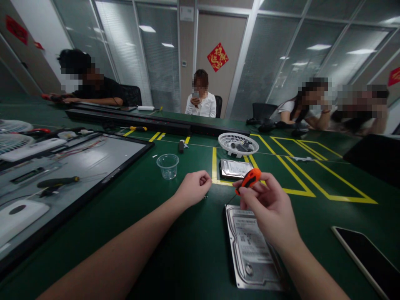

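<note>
An orange and black screwdriver [251, 178] is gripped between the thumb and fingers of my right hand [270, 204]. Its thin shaft slants down to the upper left corner of a silver hard drive [250, 250], which lies label up on the green table. My left hand [194, 187] rests on the table left of the drive, fingers curled closed; what they hold, if anything, is hidden. Small metal bits, perhaps screws [205, 196], lie just beneath it. Beyond my right hand is a second hard drive [236, 168]. A clear plastic cup [168, 166] stands to the left.
A white round basket [238, 144] with dark parts sits behind the second drive. At left lies a large flat panel [118, 152] bearing a green-handled screwdriver [59, 182]. A phone-like slab [368, 258] lies at right. Several people sit across the table, beyond long black bars [150, 121].
</note>
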Tool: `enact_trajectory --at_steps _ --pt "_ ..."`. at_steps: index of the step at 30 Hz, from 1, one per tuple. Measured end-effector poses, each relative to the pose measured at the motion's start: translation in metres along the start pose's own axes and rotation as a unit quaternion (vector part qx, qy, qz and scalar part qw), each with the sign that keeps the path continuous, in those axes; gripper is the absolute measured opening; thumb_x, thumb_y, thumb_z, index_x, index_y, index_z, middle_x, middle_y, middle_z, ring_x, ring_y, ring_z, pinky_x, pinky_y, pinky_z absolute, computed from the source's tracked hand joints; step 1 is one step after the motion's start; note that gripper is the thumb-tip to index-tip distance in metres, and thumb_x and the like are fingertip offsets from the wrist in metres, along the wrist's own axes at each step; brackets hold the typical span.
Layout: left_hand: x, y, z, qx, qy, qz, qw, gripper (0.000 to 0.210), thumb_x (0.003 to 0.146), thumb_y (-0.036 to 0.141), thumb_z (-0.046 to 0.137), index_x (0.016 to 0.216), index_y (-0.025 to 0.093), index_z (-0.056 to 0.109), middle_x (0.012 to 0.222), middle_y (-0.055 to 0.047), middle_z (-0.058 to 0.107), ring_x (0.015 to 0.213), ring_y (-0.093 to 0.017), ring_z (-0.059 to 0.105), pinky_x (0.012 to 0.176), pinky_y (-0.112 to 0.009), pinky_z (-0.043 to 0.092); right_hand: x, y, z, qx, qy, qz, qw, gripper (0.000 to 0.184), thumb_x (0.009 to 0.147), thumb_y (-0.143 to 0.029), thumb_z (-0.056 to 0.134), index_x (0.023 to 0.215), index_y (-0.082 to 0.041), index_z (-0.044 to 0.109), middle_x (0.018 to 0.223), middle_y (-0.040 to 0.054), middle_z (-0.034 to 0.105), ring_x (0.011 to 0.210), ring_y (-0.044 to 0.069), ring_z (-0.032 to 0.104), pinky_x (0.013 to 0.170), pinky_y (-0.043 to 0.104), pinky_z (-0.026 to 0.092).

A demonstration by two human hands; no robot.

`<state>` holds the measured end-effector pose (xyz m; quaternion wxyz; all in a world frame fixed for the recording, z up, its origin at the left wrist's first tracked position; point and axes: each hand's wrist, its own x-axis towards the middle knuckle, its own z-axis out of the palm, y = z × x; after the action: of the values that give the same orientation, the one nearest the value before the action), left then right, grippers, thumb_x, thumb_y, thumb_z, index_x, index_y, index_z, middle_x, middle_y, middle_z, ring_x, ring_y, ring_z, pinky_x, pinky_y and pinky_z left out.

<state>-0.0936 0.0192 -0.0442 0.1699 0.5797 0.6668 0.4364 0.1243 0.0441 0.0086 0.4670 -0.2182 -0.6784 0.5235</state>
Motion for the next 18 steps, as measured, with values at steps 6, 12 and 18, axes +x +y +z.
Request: enact_trajectory --at_steps 6,12,18 --pt "-0.0002 -0.0006 0.0006 -0.004 -0.002 -0.001 1.0 0.018 0.089 0.031 0.058 0.084 0.019 0.07 0.076 -0.002 0.069 0.069 -0.016 0.062 0.062 -0.027 0.043 0.0 0.0004 -0.0007 -0.051 -0.001 0.004 0.999 0.016 0.091 -0.026 0.073 0.104 -0.021 0.067 0.079 0.0012 0.067 0.056 0.012 0.056 0.053 0.026 0.048" --pt "0.0004 0.0001 0.0009 -0.006 0.002 0.0 1.0 0.017 0.089 0.03 0.059 0.083 0.018 0.069 0.075 -0.002 0.068 0.068 -0.016 0.061 0.062 -0.027 0.042 0.0007 -0.0002 0.0007 -0.06 0.012 0.002 0.998 0.018 0.087 -0.026 0.078 0.099 -0.022 0.065 0.073 -0.0004 0.066 0.056 0.013 0.057 0.053 0.025 0.049" --pt "0.0002 -0.0016 0.0016 -0.008 0.004 0.004 1.0 0.017 0.089 0.03 0.058 0.083 0.019 0.069 0.074 -0.001 0.068 0.068 -0.016 0.061 0.062 -0.027 0.043 -0.0003 -0.0019 -0.0002 -0.033 -0.015 0.0 0.999 0.016 0.093 -0.029 0.07 0.106 -0.022 0.066 0.093 0.0056 0.072 0.06 0.013 0.059 0.055 0.028 0.051"
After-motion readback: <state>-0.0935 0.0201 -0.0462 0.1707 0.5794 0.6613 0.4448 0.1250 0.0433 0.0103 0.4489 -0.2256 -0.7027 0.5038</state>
